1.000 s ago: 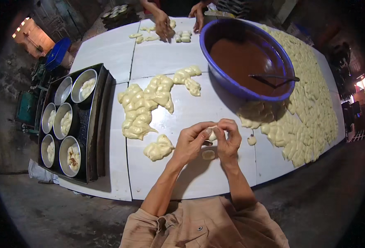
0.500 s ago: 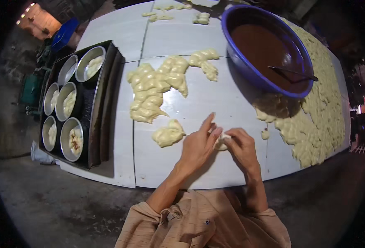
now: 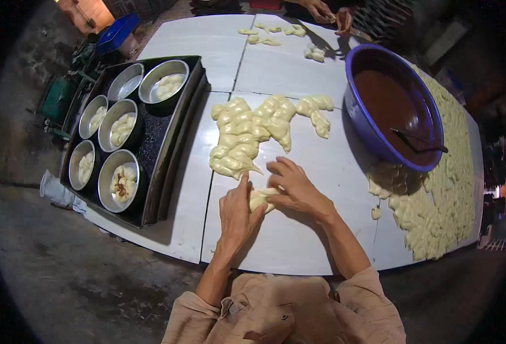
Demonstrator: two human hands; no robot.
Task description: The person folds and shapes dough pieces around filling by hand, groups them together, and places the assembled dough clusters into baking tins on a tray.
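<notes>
My left hand [image 3: 235,213] and my right hand [image 3: 293,186] close together around a small pale piece of dough [image 3: 260,198] lying on the white table [image 3: 299,241]. Fingers of both hands press on it from either side. Just beyond my hands lies a cluster of shaped dough pieces [image 3: 247,133] laid side by side. To the right stands a big blue basin [image 3: 361,114] of brown filling with a dark spoon [image 3: 417,139] resting in it.
A black tray [image 3: 153,135] at the left holds several round metal pans with dough in them. Many flat dough pieces [image 3: 436,218] cover the table's right side. Another person's hands [image 3: 325,11] work at the far edge beside a few more pieces [image 3: 270,34].
My hands moved left toward the dough cluster, still working the small piece between them. The lone shaped piece beside my left hand is no longer apart from the cluster. The view shifted.
</notes>
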